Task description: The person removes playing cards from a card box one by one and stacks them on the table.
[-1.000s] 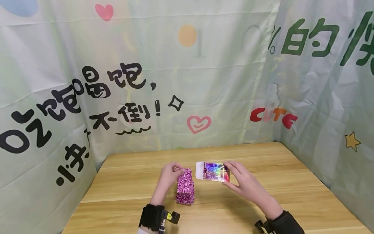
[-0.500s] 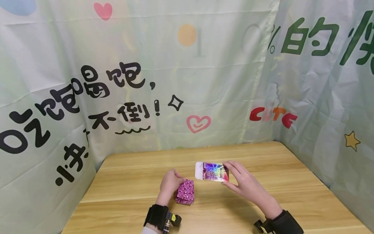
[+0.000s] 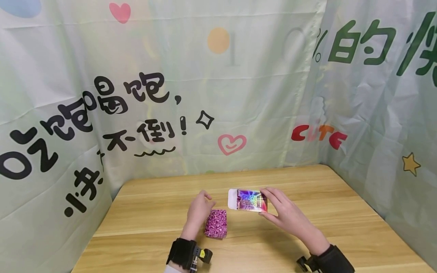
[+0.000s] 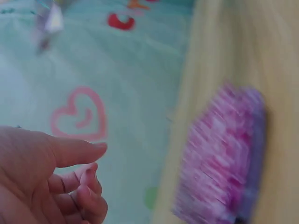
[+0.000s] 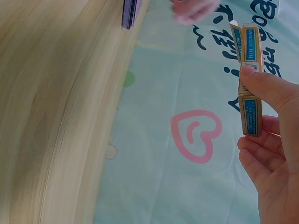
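A stack of pink-and-purple patterned cards [image 3: 216,224] lies on the wooden table, its side edge showing in the left wrist view [image 4: 219,158]. My left hand [image 3: 199,209] hovers just above and left of the stack, holding nothing, its fingers loosely bent in the left wrist view [image 4: 60,179]. To the right, my right hand [image 3: 288,214] grips a shiny, multicoloured small box [image 3: 252,200] by its right end, with a white flap out at its left. The right wrist view shows the thumb against the narrow side of the box [image 5: 251,84].
The wooden table [image 3: 153,212] reaches back to a pale green curtain [image 3: 191,94] printed with black lettering and hearts. Another curtain [image 3: 375,159] runs along the right side. Black straps with small cameras sit on both wrists.
My left hand has let go of the upper cards; they have come down into one neat stack. That hand moved toward me, then slightly up and off. My right hand and box stay nearly still.
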